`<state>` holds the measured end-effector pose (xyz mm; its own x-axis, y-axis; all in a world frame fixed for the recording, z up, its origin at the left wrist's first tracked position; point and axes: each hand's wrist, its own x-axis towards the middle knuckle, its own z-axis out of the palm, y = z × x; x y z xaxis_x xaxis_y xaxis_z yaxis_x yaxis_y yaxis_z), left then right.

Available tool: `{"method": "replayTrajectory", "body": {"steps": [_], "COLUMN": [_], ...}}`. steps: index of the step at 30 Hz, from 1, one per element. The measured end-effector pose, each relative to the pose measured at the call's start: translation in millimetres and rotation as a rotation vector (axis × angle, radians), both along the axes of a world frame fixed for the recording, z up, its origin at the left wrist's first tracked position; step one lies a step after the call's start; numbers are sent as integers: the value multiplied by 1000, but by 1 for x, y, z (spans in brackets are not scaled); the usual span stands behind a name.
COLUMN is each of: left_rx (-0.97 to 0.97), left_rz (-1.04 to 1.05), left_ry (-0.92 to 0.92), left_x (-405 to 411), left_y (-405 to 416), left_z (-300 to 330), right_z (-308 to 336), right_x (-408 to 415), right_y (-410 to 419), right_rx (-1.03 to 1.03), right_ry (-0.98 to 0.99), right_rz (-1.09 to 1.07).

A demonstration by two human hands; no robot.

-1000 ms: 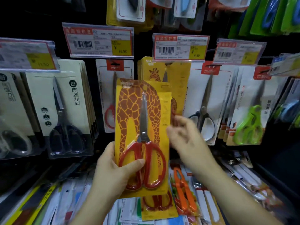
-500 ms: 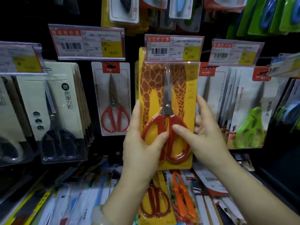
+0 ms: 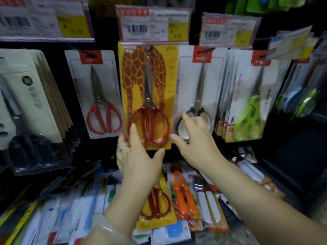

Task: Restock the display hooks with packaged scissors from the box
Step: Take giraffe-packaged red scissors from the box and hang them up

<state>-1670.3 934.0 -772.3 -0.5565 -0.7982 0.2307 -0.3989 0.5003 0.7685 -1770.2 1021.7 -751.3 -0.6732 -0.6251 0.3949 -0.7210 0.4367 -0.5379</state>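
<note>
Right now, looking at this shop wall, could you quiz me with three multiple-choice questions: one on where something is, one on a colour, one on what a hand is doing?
1. Where does the giraffe pack hang?
A. under a price tag
B. in the lower pile
C. far left

2. What colour are the handles of the scissors at the right?
A. blue
B. green
C. black

3. How is the right hand?
A. clenched round a pack
B. out of view
C. open, fingers spread

Answers: 1 A, its top sits just below the price tag. 2 B, they show bright green. 3 C, it grips nothing.

Two giraffe packs (image 3: 141, 82), three price tags (image 3: 154, 25).
</note>
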Motion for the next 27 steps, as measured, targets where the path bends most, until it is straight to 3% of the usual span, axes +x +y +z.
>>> {"method": "replayTrajectory", "body": {"steps": [3, 7, 12, 16, 22, 27], "left_rx": [-20, -95, -131, -51, 118, 175], "left_rz": [-61, -339, -644, -814, -903, -895], "left_ry": [-201, -459, -562, -598, -614, -607], "left_x": [2, -7, -24, -35, -43, -42], "left_y": [21, 67, 137, 185, 228, 237], "left_z": [-30, -69, -111, -138, -164, -175], "right_z": [-33, -81, -137, -189, -262, -280], "right_x": [-6, -17, -14, 2, 11, 2], "right_y": [37, 114, 223, 283, 310, 321], "right_rx": [166, 411, 673, 973, 987, 923], "right_ry": [-8, -129, -333, -508, -811, -828], "right_rz": [-18, -92, -211, -265, -300, -434]}}
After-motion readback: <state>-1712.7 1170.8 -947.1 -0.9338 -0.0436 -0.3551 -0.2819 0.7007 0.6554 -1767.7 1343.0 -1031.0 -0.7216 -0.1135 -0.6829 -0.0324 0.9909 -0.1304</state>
